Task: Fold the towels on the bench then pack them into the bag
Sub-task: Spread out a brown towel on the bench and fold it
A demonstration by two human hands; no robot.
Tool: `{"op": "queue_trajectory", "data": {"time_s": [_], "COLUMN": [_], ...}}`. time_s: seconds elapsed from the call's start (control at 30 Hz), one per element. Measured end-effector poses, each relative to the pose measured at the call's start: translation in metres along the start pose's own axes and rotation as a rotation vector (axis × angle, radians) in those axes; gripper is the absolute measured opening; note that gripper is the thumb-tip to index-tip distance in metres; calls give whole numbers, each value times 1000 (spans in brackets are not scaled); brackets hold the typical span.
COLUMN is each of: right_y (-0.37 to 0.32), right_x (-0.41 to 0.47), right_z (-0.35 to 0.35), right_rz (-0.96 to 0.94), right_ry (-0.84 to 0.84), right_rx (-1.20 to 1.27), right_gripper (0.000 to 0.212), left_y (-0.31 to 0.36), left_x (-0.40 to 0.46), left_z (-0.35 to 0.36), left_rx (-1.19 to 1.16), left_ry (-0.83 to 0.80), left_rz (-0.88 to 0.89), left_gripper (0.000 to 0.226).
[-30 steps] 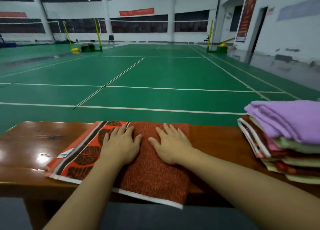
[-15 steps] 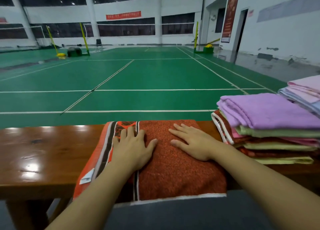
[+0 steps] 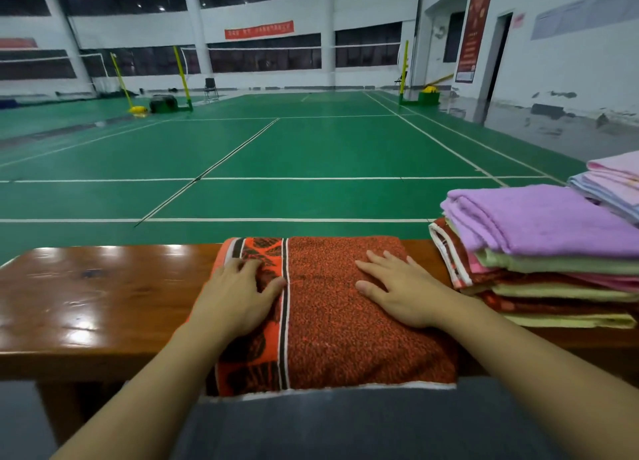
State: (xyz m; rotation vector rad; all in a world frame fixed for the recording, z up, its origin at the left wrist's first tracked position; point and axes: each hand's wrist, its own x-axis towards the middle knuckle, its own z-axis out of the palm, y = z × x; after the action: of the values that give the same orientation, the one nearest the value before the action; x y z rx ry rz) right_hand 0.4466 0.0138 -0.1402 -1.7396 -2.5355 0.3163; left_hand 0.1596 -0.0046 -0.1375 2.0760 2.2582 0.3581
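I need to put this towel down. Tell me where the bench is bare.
Bare: the glossy brown wooden bench left of the orange patterned towel. Crowded: right of it, the stack of folded towels topped by a purple one.

Bare forearms (no sleeves), dk-grey lap

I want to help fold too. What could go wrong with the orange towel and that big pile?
1. The orange towel hangs over the bench's near edge. If the left hand and right hand lift off, it might slide down.
2. The stack of folded towels sits right beside it, its layers uneven, the purple towel on top. A bump from the right hand could tip it.
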Motion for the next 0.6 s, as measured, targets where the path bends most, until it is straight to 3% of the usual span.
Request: {"op": "queue_trajectory", "data": {"time_s": [0.1, 0.2, 0.43, 0.6], "right_y": [-2, -3, -4, -8], "right_x": [-3, -3, -2, -6], "right_z": [2, 1, 1, -1], "right_rz": [10, 15, 50, 120], "right_ry": [13, 29, 39, 63], "right_rx": [8, 4, -11, -1], "right_gripper": [103, 105, 68, 68], "left_y": [-16, -30, -13, -7], "left_x": [1, 4, -7, -11], "left_z": [-14, -13, -13, -13], "left_rx": [55, 41, 76, 7], "left_ry": [137, 19, 135, 117], "left_rz": [-235, -310, -181, -307], "left_gripper": [72, 73, 42, 62]}}
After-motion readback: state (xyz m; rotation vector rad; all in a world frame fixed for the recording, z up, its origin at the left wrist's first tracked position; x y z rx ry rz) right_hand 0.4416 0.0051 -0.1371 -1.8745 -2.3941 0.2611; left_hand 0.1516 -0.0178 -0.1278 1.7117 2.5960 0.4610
